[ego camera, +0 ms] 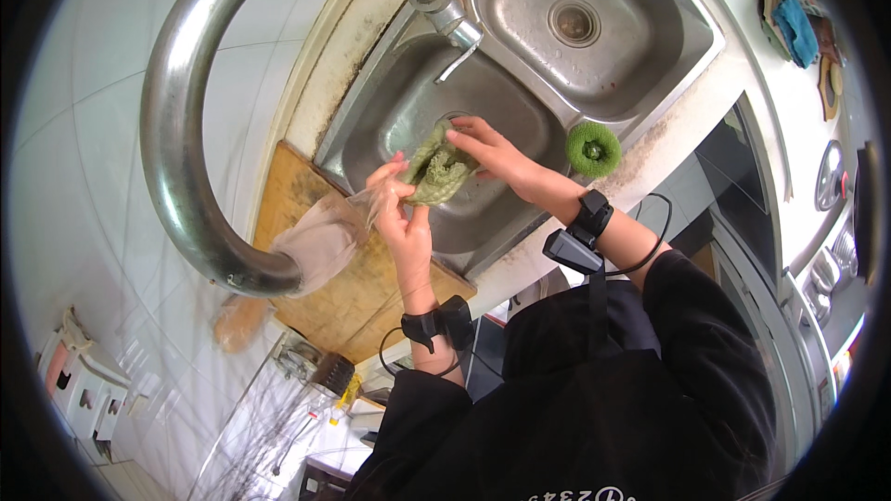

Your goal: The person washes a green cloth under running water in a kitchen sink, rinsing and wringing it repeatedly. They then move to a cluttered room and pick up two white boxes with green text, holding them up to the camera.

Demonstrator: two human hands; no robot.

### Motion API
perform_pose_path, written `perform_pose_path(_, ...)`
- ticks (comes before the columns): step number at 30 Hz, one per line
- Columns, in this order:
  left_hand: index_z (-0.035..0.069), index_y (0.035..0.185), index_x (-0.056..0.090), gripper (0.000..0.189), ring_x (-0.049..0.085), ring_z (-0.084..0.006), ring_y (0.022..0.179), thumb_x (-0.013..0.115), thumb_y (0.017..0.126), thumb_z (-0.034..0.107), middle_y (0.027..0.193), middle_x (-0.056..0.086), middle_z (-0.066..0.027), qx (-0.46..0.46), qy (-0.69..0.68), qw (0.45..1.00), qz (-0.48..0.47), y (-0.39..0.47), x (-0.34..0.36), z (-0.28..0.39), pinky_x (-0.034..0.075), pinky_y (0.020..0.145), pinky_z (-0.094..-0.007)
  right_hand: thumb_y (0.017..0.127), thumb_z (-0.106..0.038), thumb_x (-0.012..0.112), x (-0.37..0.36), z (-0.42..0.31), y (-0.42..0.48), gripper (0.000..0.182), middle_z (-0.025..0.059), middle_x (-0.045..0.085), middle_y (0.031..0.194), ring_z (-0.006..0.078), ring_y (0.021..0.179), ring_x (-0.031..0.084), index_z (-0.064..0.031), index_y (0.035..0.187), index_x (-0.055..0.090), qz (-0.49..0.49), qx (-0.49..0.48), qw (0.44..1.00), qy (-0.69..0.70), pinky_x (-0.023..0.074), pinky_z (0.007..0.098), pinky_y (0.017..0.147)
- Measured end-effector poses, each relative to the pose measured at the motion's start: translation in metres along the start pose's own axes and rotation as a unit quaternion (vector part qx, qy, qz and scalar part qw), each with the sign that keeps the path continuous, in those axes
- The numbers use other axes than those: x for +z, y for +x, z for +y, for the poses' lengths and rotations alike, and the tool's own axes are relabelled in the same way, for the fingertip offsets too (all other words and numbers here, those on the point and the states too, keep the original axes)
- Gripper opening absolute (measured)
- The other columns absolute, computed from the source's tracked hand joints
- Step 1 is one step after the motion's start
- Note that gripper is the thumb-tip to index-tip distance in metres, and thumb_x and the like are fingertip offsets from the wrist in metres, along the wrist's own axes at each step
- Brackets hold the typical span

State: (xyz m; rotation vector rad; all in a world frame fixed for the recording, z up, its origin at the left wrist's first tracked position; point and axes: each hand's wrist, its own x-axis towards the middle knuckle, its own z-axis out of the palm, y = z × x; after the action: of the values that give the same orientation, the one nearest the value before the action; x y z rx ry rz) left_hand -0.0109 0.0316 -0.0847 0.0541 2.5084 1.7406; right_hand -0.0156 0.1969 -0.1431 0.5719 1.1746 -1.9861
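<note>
Both my hands hold a crumpled, bumpy-textured green cloth (435, 177) over the nearer steel sink basin (501, 118). My left hand (400, 205) grips its left edge, with the thumb below and the fingers bent around it. On the opposite side, my right hand (498, 153) pinches the upper edge between thumb and fingers. The cloth is folded open, showing a hollow in its middle. Above the basin hangs the steel faucet (167, 125), with its spout (459, 31) pointing down beyond the cloth. A pale thin strip shows at the spout's mouth; whether it is water I cannot tell.
A round green scrubber (593, 149) sits on the sink's front rim by my right forearm. The second basin (612, 69) lies farther right. A wooden cutting board (299, 202) lies left of the sink, partly behind a blurred translucent shape (320, 240). A blue cloth (795, 29) hangs far right.
</note>
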Motion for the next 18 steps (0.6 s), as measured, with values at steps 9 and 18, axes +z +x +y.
perform_pose_path(9,0.003,0.074,0.043,0.025,0.045,-0.0335,0.127,0.048,0.069,-0.02,0.12,0.049,-0.0159,-0.022,-0.106,0.992,-0.058,-0.005,-0.015,0.011,0.037,0.102,-0.0429,0.085,-0.053,0.058,0.004,0.023,0.026,0.067,0.0079,0.047,0.127,0.0204,0.117,0.046,-0.0102,0.132,0.037,0.01,0.072,0.985,0.156,0.0409,0.0459,0.093)
perform_pose_path(18,0.003,0.107,0.049,0.042,0.038,-0.0309,0.132,0.04,0.071,-0.016,0.141,0.039,-0.018,-0.172,-0.208,0.96,0.072,-0.031,-0.04,-0.028,0.03,0.109,-0.0421,0.087,-0.03,0.067,0.033,-0.019,0.003,0.051,0.0071,0.053,0.11,0.0165,0.097,0.058,-0.0054,0.121,0.038,-0.03,0.009,0.952,0.303,0.0481,0.0322,0.086)
